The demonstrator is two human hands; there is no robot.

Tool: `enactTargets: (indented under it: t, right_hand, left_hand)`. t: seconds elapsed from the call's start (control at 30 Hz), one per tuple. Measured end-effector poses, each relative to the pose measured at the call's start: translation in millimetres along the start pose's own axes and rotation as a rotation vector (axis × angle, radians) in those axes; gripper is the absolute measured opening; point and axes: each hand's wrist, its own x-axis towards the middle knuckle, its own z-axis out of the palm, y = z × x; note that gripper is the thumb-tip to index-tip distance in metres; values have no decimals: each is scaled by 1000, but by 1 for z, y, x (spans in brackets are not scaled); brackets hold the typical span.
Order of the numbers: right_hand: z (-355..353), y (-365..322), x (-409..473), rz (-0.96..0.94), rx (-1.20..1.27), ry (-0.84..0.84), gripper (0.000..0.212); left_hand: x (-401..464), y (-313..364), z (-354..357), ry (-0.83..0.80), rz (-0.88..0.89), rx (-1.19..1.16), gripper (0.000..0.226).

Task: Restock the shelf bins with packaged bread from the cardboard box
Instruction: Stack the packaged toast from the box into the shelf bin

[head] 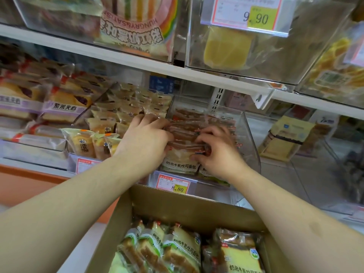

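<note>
Bread packs (184, 134) stand in a row in the clear bin (250, 134) on the middle shelf, and I have both hands on them. My left hand (146, 139) has its fingers curled over the tops of the packs at the left side of the row. My right hand (217, 152) pinches the crimped edge of a pack near the front, fingers bent tight on the wrapper. The two hands sit close together with the brown crusts showing between them.

A price tag (174, 185) reading 8.80 hangs on the front of this bin. Just below it the cardboard box (197, 205) stands open, its far wall touching or nearly touching the bin front; I cannot tell which. More packs of bread (177, 251) lie inside the box, some with green bands.

To the left, another bin holds small cakes (92, 143), and further left are purple-labelled sandwiches (63, 105). Above, a tag (256, 16) reads 9.90.
</note>
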Motion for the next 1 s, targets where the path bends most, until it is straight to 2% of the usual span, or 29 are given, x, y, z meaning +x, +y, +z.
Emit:
enactTargets:
  t: [0.2, 0.33, 0.43, 0.53, 0.67, 0.77, 0.87, 1.0]
  right_hand:
    - [-15, -6, -6, 32, 38, -60, 51]
    - [-39, -17, -23, 219, 166, -108, 74]
    - [-62, -25, -51, 278, 216, -116, 79]
    - [-82, -33, -89, 246, 190, -126, 72]
    - [-96, -39, -137, 253, 200, -137, 48]
    - [-98, -41, -168, 299, 306, -163, 31]
    - [-93, -45, -193, 310, 338, -327, 28]
    - [-81, -47, -225, 239, 249, -710, 31]
  left_hand:
    - [1, 0, -2, -29, 17, 74, 24]
    - [-1, 2, -8, -53, 7, 75, 34]
    - [-6, 9, -22, -43, 16, 6, 38]
    - [-22, 21, -37, -46, 60, -123, 41]
    - [-49, 47, -58, -121, 137, -325, 44]
    - [-71, 73, -64, -186, 180, -451, 41]
    - [-99, 97, -66, -308, 208, -505, 39]
    - [-135, 124, -66, -428, 227, -546, 36]
